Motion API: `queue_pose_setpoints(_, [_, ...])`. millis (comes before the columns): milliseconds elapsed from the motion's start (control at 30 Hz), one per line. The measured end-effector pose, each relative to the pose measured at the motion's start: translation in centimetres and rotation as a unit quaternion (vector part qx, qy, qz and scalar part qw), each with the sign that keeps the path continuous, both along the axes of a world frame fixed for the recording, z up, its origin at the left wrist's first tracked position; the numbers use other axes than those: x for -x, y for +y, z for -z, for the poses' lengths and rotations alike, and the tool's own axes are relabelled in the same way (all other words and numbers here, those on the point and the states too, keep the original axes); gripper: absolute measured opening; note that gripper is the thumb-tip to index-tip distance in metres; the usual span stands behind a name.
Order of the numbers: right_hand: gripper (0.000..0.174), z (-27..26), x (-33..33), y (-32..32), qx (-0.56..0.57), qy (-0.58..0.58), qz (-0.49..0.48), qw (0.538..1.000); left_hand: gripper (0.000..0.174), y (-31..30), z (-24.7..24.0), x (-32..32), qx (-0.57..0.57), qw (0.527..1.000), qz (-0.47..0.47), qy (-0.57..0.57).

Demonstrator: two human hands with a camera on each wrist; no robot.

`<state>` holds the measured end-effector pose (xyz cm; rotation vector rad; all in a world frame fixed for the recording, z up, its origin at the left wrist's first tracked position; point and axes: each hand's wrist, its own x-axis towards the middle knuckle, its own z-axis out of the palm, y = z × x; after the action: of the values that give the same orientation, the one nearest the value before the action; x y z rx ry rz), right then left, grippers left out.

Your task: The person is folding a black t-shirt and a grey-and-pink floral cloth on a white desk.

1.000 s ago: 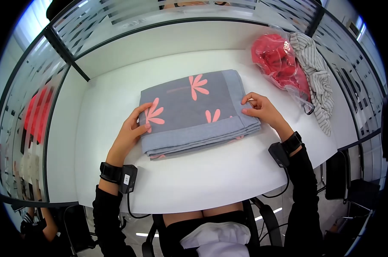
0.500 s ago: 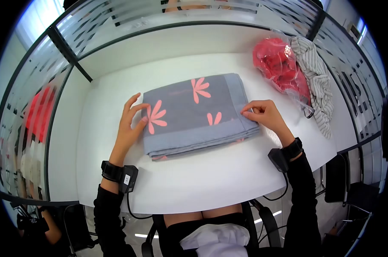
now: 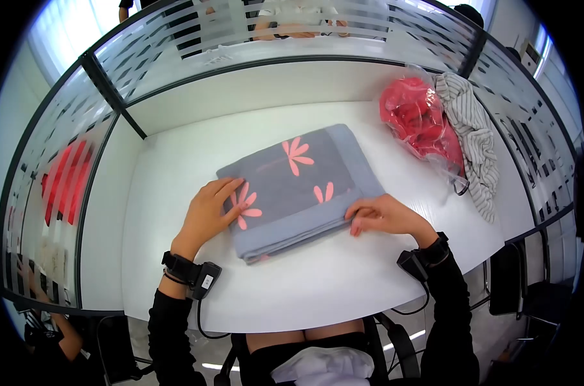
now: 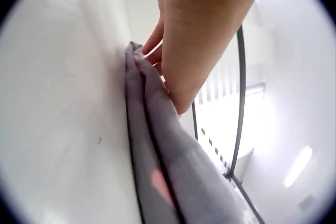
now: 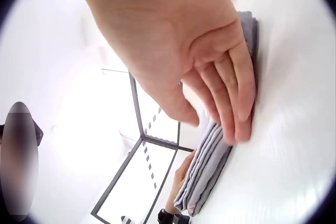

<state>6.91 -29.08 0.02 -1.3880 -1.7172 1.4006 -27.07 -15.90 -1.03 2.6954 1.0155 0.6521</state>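
A folded grey cloth [image 3: 285, 186] with pink flower shapes and a lighter border lies on the white table, turned at an angle. My left hand [image 3: 208, 215] rests on its left edge, fingers relaxed over the top. At the cloth's lower right corner is my right hand [image 3: 385, 215], fingers loosely bent beside the edge. In the left wrist view, the stacked layers of the cloth [image 4: 157, 140] run below the left hand [image 4: 194, 35]. The right wrist view shows the right hand [image 5: 173, 40] with extended fingers against the folded side of the cloth [image 5: 205, 166].
A clear plastic bag with red contents [image 3: 417, 119] lies at the back right of the table [image 3: 292, 296]. Beside it is a striped grey and white cloth [image 3: 469, 135]. Low partitions surround the table, and a person [image 3: 298, 19] sits beyond the far one.
The folded cloth has turned, its right side swinging toward the body. My left hand has come down onto its left edge, and my right hand has moved nearer and slightly left. The head view has shifted.
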Motion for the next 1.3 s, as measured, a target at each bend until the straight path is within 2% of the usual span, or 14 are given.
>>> queue_pose_setpoints(67, [0.022,1.3,-0.7,0.5,-0.101,-0.055,0.059,0.992,0.043,-0.7,-1.5,-0.2,0.040,0.998,-0.031,0.031])
queue_pose_setpoints(100, [0.025,1.6,-1.2,0.8,-0.130,-0.076,0.071,0.986,0.033,-1.0,-1.3,-0.4,0.027,0.999,-0.023,-0.011])
queue_pose_setpoints(200, [0.029,2.4,-1.5,1.5,-0.128,0.024,0.149,0.980,0.019,-2.0,-1.5,-0.4,0.166,0.986,0.004,0.030])
queue_pose_setpoints(233, [0.036,1.8,-1.8,1.5,-0.065,0.033,0.139,0.988,0.007,-2.4,-1.6,-0.6,0.116,0.993,0.027,0.024])
queue_pose_setpoints(333, [0.043,1.3,-1.6,1.4,-0.010,0.188,0.135,0.973,0.011,-2.0,-1.4,-0.4,0.070,0.979,0.189,0.018])
queue_pose_setpoints(367, [0.047,1.4,-1.6,1.3,0.006,0.225,0.121,0.967,0.012,-2.1,-1.3,-0.3,0.152,0.966,0.210,0.022])
queue_pose_setpoints(500, [0.047,1.2,-0.5,1.1,0.096,0.302,0.118,0.941,0.012,-2.7,-1.1,-0.5,0.210,0.956,0.203,-0.012])
queue_pose_setpoints(633, [0.049,2.0,-0.4,1.1,0.098,0.329,0.120,0.932,0.007,-2.1,1.4,-0.5,0.358,0.891,0.038,-0.278])
queue_pose_setpoints(733, [0.049,1.9,-0.5,1.2,0.109,0.342,0.128,0.925,0.026,-0.3,3.4,-0.1,0.247,0.899,-0.007,-0.361])
queue_pose_setpoints(800, [0.049,1.4,-0.4,0.9,0.105,0.328,0.134,0.929,0.039,-0.1,3.5,0.1,0.334,0.870,-0.061,-0.358])
queue_pose_setpoints(967, [0.049,1.1,0.3,0.3,0.110,0.313,0.156,0.930,0.051,-0.9,2.4,0.0,0.468,0.801,-0.029,-0.373])
queue_pose_setpoints(1100, [0.050,1.6,1.4,0.3,0.094,0.297,0.182,0.933,0.050,-1.5,1.7,-0.3,0.558,0.746,-0.024,-0.363])
queue_pose_setpoints(1200, [0.049,2.4,1.0,0.9,0.124,0.354,0.195,0.906,0.049,-2.5,1.4,-1.3,0.618,0.704,-0.007,-0.350])
queue_pose_setpoints(1300, [0.052,2.4,0.8,1.1,0.169,0.323,0.183,0.913,0.053,-2.9,1.9,-2.0,0.664,0.658,0.032,-0.353])
